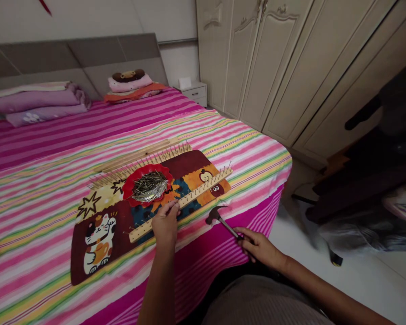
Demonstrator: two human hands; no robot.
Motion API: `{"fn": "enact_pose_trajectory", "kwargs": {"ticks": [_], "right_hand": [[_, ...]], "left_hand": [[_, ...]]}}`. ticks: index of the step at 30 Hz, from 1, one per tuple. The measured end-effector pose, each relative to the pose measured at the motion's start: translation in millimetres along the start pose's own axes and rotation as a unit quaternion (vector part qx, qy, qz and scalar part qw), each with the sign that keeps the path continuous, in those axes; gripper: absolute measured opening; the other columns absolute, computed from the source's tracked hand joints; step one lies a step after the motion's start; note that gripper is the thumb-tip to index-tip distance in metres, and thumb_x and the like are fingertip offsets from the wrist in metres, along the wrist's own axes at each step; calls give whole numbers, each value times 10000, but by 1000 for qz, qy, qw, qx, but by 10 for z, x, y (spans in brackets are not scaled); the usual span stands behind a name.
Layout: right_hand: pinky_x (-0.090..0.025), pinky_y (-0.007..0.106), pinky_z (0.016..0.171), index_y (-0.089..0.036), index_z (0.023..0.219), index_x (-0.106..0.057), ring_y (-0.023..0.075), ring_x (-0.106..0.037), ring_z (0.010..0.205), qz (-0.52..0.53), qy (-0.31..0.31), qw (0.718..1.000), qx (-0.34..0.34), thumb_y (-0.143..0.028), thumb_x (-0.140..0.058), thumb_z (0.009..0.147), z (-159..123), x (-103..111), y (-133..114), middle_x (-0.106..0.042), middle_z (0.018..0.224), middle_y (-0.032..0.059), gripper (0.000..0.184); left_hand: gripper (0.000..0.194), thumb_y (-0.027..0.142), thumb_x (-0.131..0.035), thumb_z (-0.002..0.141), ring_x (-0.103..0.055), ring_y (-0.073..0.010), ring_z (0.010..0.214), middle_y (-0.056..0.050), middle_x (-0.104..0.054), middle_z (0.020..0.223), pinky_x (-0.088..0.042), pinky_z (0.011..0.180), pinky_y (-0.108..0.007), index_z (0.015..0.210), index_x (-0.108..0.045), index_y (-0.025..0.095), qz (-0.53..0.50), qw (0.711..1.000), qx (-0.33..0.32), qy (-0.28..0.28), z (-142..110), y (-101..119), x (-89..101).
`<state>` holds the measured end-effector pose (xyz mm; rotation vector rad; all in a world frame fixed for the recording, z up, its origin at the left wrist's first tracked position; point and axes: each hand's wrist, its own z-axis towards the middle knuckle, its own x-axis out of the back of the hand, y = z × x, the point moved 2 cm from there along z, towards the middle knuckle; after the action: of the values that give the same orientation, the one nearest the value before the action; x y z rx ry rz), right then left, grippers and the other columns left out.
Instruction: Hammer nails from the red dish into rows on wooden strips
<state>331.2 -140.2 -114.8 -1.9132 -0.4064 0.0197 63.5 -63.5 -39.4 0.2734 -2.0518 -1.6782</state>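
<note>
A narrow wooden strip [206,186] with nails standing along it lies across a patterned mat [77,253]. My left hand [165,221] is closed on the strip near its middle, with thumb and fingertips pressed together there. Any nail between those fingertips is too small to make out. In my right hand [259,247] is a claw hammer [225,224], gripped by its handle. The hammer's dark head is off the strip, over the near edge of the bed. Beyond the strip, a red scalloped bowl [126,188] holds a heap of loose nails [150,186].
Behind the bowl lie another nail-studded strip [138,166] and bare wooden strips [135,155]. All rest on a striped bedsheet [27,198]. Folded bedding [43,101] sits by the headboard [88,58]. A wardrobe [257,58] and dark hanging clothes [375,149] stand on the right.
</note>
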Motion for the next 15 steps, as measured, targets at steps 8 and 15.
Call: {"fn": "enact_pose_trajectory", "kwargs": {"ticks": [8, 15], "right_hand": [[-342, 174, 350, -130, 1249, -504, 56, -420, 338, 0, -1, 1000, -2, -393, -521, 753, -1, -4, -4, -466, 505, -95, 561], [-345, 174, 355, -130, 1258, -507, 59, -422, 340, -12, 3, 1000, 5, -373, -521, 766, -4, -2, 11, -464, 499, -91, 549]], "left_hand": [[232, 344, -598, 680, -597, -140, 627, -5, -674, 742, -473, 659, -274, 842, -668, 193, 48, 996, -43, 64, 7, -62, -175], [166, 314, -563, 730, -616, -157, 732, -9, -681, 768, -454, 745, -278, 804, -665, 206, 151, 979, -113, 78, -2, -45, -199]]}}
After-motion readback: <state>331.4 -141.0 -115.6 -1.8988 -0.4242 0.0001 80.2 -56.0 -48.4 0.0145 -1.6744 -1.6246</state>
